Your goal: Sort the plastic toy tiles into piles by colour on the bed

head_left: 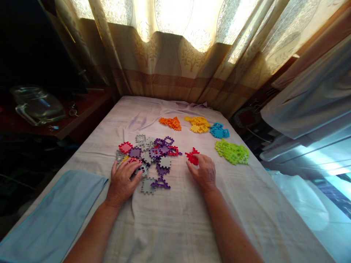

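Note:
A mixed heap of interlocking plastic tiles, with grey, purple and red pieces and a bit of yellow, lies left of centre. My left hand point(123, 183) rests over its near left side, fingers apart on a red tile point(134, 160) and a grey window tile point(143, 169). To the right of the heap, my right hand point(204, 171) has its thumb and fingers closed on a red interlocking tile point(192, 155) at the cloth. Its fingertips partly cover that tile. Nearest to me in the heap are a grey square tile point(147, 186) and a purple triangular tile point(161, 183).
Beyond my hands lie sorted piles of orange tiles point(171, 123), yellow tiles point(199, 125), blue tiles point(218, 130) and green tiles point(232, 152). A folded blue cloth point(55, 215) covers the table's left edge. A glass jug point(38, 106) stands on a side shelf. Curtains point(170, 62) hang behind.

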Demonstrator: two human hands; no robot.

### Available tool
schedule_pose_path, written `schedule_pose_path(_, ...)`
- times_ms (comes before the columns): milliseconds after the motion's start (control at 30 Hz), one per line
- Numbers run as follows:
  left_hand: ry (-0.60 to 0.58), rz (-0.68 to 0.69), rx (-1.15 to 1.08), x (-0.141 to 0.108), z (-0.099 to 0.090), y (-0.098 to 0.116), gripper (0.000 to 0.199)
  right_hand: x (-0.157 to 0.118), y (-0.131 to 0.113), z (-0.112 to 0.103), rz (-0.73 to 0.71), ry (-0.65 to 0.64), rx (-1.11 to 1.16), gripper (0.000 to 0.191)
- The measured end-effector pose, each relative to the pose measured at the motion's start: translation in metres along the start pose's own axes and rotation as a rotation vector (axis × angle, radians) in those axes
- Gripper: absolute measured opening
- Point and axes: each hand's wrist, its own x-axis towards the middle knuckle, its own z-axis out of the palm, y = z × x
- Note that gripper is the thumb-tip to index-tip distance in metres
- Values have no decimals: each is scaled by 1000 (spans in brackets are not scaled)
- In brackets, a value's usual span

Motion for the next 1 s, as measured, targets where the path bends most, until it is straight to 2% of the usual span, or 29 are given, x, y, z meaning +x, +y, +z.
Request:
schedule_pose_path(200,0,0,-2,0,0,-2,31,0,30,6,157,24,-70,39)
schedule_pose_path(500,3,7,-5,0,-1,0,32,0,24,5,175,15,-75,37)
schedule_pose_path(600,1,2,2,0,0,0,31,4,9,8,100,10,-10,33)
schedule_pose_path(700,2,8,3,0,0,-1,31,12,-19,15,-20,-49,83,33)
schedule_pose_path(867,5,9,-3,1,0,-1,32,32,-72,35,-147,-233,115,45)
schedule_pose_path(1000,13,10,-6,2,-1,1,32,33,-96,44,-201,-375,85,48)
